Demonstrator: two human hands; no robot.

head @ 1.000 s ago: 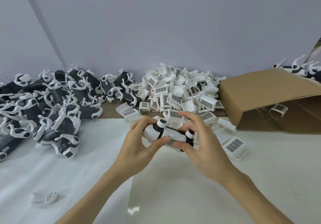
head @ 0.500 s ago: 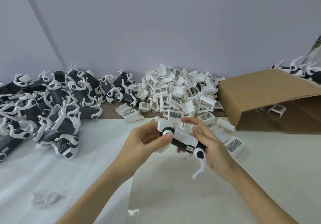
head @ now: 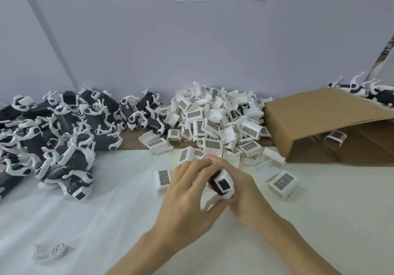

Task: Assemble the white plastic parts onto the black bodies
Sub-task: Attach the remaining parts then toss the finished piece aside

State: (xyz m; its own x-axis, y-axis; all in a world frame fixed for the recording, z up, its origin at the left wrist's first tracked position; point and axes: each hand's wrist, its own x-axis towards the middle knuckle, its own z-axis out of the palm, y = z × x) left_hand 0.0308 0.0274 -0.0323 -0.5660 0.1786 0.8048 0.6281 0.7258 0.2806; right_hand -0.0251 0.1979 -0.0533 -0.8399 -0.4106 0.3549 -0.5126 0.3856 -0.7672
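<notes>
- Two hands are seen from the head view above the white-covered worktop (head: 106, 221): the left hand (head: 187, 202) and right hand (head: 245, 191) are both curled round one black body (head: 220, 184), held end-on between them, its near end capped in smooth white plastic.
- Bare cloth is left open before and beside the hands; only a lone white part (head: 50, 251) lies near the front left edge.
- Glossy black bodies with curved white arms are heaped in a pile of assembled units (head: 53, 136) at the left.
- Boxy, grille-faced white plastic parts (head: 215, 125) are piled against the wall, just beyond the hands.
- A matt cardboard box (head: 319, 125) lies on its side at the right.
</notes>
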